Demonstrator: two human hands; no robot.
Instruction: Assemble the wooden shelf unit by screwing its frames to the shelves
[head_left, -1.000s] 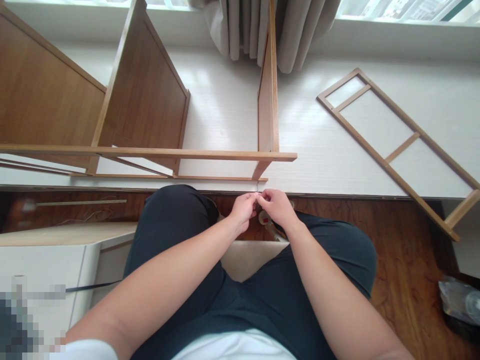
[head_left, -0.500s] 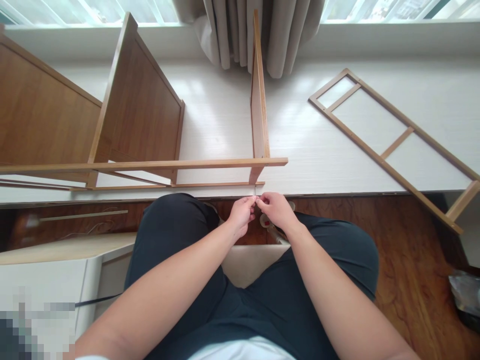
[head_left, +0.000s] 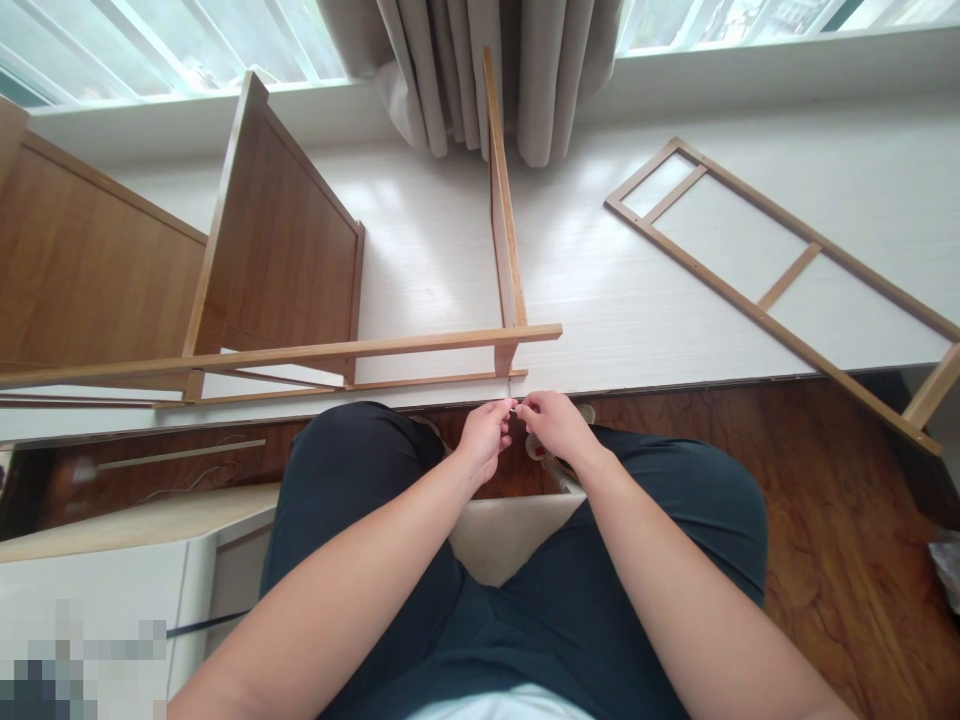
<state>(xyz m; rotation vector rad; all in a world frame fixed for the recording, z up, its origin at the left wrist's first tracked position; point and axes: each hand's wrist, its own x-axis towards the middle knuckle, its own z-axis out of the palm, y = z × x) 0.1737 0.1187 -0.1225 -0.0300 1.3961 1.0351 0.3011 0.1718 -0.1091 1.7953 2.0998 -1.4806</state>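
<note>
My left hand (head_left: 486,436) and my right hand (head_left: 553,424) meet fingertip to fingertip just below the near edge of the white surface. Both are closed in a pinch around something tiny, too small to make out. Close beyond them stands a partly assembled wooden shelf frame, with a long side rail (head_left: 420,345) running left from near my hands. An upright wooden board (head_left: 508,220) joins that rail near its right end. Further left, a second wooden board (head_left: 289,225) and a third wooden board (head_left: 105,260) stand in the same frame.
A loose ladder-like wooden frame (head_left: 787,275) lies on the white surface (head_left: 600,280) at right, one end overhanging the near edge. Grey curtains (head_left: 480,80) hang at the back by the windows. White furniture (head_left: 90,580) stands at lower left, beside my legs.
The camera view has tilted and shifted slightly. My fingertips have parted a little, and a small pale bit shows between them. The wooden pieces stay in place.
</note>
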